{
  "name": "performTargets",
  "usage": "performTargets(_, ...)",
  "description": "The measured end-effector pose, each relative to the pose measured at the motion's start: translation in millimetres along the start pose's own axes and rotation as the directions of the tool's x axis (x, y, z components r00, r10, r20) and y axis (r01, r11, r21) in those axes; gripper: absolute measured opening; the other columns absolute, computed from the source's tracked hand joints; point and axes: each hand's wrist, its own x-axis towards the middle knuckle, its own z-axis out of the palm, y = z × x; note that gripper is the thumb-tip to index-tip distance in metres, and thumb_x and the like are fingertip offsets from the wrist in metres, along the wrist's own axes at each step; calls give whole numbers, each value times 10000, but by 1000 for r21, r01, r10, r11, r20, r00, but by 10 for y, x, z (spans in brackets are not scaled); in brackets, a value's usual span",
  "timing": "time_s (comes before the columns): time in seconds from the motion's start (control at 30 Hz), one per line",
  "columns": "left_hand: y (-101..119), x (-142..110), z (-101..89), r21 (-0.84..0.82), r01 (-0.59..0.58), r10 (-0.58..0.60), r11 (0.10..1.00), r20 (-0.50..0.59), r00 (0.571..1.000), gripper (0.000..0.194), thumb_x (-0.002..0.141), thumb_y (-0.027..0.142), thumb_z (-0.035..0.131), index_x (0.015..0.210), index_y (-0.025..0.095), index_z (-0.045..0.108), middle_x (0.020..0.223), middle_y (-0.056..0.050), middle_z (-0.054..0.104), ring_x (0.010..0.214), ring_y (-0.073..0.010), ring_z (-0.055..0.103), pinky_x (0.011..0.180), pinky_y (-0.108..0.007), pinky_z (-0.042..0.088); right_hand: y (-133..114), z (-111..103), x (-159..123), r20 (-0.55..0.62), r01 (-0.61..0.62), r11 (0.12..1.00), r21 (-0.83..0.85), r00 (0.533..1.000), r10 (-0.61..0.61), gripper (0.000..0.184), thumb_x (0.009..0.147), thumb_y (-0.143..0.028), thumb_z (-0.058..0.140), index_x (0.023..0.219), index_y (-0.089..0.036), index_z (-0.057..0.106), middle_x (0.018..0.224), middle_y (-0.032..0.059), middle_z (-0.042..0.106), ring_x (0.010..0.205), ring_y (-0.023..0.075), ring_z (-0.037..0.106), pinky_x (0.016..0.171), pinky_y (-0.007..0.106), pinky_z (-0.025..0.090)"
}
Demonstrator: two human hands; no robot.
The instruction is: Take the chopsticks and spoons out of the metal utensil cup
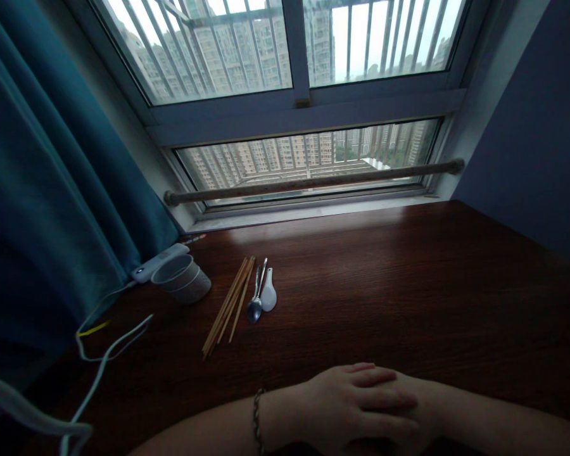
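My left hand lies flat on top of my right hand at the near edge of a dark wooden table. The left fingers are stretched out and hold nothing; a bracelet circles that wrist. Most of the right hand, fingers included, is hidden under the left. Further back on the table lie several wooden chopsticks, a metal spoon and a white ceramic spoon, side by side. A grey cup rests on its side to their left. Both hands are well apart from these.
A white power strip sits behind the cup, with white cables trailing over the table's left edge. A teal curtain hangs at the left. A barred window and a wooden rod run along the back; a wall stands at the right.
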Motion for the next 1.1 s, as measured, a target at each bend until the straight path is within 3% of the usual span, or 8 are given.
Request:
performTargets(0.27,4,-8,14,6,8,-8,1000,8,1000,456,878,420,345,1288,227,398,1435,47,175,1321,-201,157,1115,-304,154,48,56,20,-33,75,996,-49,997,-77,550,844,-431,432,1322,-162,396,1375,59,225,1298,266,142,1089,434,136)
performTargets(0.47,12,1,3,9,-2,2,1000,-1,1000,444,879,412,358,1274,219,415,1430,44,192,1323,-194,153,1116,-304,172,58,65,-8,-156,132,990,-57,978,-139,552,798,-401,521,1290,-164,444,1350,66,279,1286,253,197,1095,405,144)
performTargets(0.67,-5,1,0,16,0,0,1000,5,1000,462,866,421,374,1281,220,406,1436,39,173,1323,-202,152,1116,-306,156,90,131,38,-100,98,994,-40,990,-101,559,805,-395,509,1302,-154,425,1369,74,230,1302,249,135,1099,408,100)
performTargets(0.83,1,-6,9,17,0,0,1000,4,1000,452,852,390,409,1273,225,413,1435,43,177,1325,-196,148,1116,-297,159,96,141,43,-142,97,995,0,985,-96,527,792,-377,521,1273,-168,465,1329,78,315,1283,258,213,1087,426,142)
performTargets(1.0,-3,-7,7,18,-3,3,1000,9,1000,477,861,398,392,1303,221,371,1437,39,172,1323,-203,153,1115,-313,170,70,90,-5,-79,79,995,-57,993,-83,535,817,-400,485,1301,-180,431,1368,54,244,1301,249,151,1100,389,131)
performTargets(1.1,0,-4,-3,14,3,-3,1000,5,1000,464,876,413,353,1296,218,386,1436,39,175,1324,-198,149,1115,-303,156,104,149,17,-135,102,993,-55,985,-108,559,820,-423,475,1329,-207,384,1377,30,223,1299,255,162,1096,426,132)
